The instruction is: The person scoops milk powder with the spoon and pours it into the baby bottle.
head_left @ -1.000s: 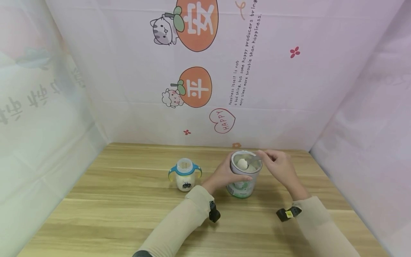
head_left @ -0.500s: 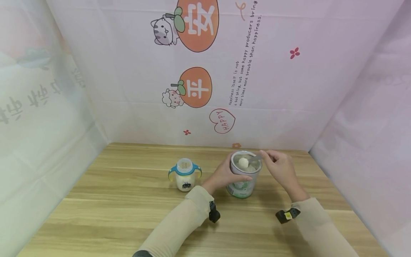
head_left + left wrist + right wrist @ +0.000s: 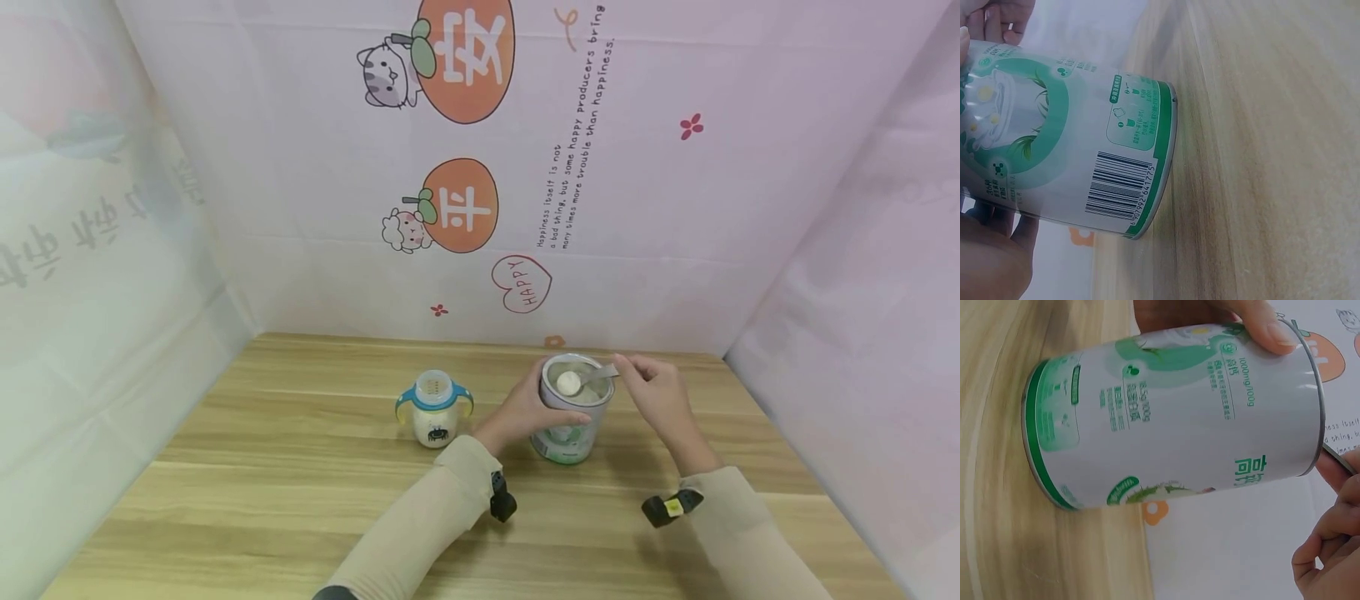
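Note:
A white and green milk powder can (image 3: 566, 440) stands lidless on the table; its printed side fills both wrist views. My left hand (image 3: 521, 410) grips the can from its left side, with the thumb across the front below the rim. At the far right of the rim, my right hand (image 3: 660, 398) pinches the handle of a metal spoon (image 3: 600, 373). The spoon's bowl is over the can's opening and carries a rounded heap of pale powder (image 3: 568, 383). More powder shows inside the can. In the right wrist view a bit of the handle (image 3: 1340, 459) shows past the rim.
Left of the can is a baby bottle (image 3: 435, 419) with blue handles, a clear top and pale contents. The wooden table (image 3: 262, 467) reaches back to a printed white cloth wall (image 3: 637, 275). Cloth walls also stand at left and right.
My right hand has raised the spoon slightly and drawn it a little to the right, so more of the handle shows. The left hand keeps its grip on the can.

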`<state>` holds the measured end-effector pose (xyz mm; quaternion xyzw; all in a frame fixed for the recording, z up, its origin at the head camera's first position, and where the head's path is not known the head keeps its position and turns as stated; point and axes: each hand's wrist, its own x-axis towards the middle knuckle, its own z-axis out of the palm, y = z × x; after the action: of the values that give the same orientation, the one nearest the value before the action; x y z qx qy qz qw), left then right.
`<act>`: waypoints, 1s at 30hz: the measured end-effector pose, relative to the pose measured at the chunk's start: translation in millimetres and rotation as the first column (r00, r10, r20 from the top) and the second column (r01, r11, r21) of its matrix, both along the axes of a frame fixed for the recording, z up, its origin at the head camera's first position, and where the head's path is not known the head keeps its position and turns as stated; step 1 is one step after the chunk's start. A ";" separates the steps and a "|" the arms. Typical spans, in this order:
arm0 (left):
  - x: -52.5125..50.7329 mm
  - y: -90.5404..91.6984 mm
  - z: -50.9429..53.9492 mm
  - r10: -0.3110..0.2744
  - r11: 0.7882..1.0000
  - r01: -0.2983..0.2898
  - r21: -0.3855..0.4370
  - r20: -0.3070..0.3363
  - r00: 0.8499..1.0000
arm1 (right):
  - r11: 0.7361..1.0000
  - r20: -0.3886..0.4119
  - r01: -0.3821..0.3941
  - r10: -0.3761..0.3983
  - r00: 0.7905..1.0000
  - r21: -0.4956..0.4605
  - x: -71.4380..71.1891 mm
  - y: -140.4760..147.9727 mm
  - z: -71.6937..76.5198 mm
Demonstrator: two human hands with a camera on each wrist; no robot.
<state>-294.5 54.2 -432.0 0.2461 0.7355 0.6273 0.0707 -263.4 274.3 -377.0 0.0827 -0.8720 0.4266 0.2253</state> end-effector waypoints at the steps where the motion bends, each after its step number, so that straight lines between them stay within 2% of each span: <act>1: 0.2 0.0 -0.1 0.000 1.000 0.000 0.002 0.001 1.000 | 1.000 0.041 0.005 -0.004 0.999 -0.025 0.5 0.2 -0.2; 3: 0.5 -0.2 0.0 0.000 1.000 0.000 0.002 -0.002 1.000 | 0.997 0.106 0.012 -0.003 0.994 -0.078 1.1 0.3 0.1; 6: 0.6 -0.4 0.8 0.003 1.000 -0.003 -0.004 -0.002 1.000 | 0.987 0.162 0.019 0.007 0.987 -0.159 1.2 0.4 0.9; 14: 1.5 -0.1 6.0 0.020 0.998 -0.020 -0.057 -0.013 1.000 | 0.966 0.199 0.021 0.031 0.979 -0.257 -1.4 2.1 0.5; 17: 1.8 -0.8 7.6 0.028 0.996 -0.030 -0.085 -0.025 0.999 | 0.961 0.227 0.023 0.042 0.973 -0.276 -2.8 2.9 -0.2; 22: 1.5 -1.1 11.4 0.007 0.995 -0.014 -0.095 -0.071 0.997 | 0.955 0.240 0.030 0.044 0.970 -0.295 -4.3 3.6 -0.2; 30: 3.6 -2.7 16.4 0.006 0.993 -0.015 -0.114 -0.078 0.997 | 0.952 0.238 0.031 0.045 0.970 -0.304 -2.6 -0.6 5.2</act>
<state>-290.9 51.5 -415.6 0.2621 0.7736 0.5745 0.0527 -266.0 273.6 -371.8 -0.0025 -0.8163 0.5638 0.1257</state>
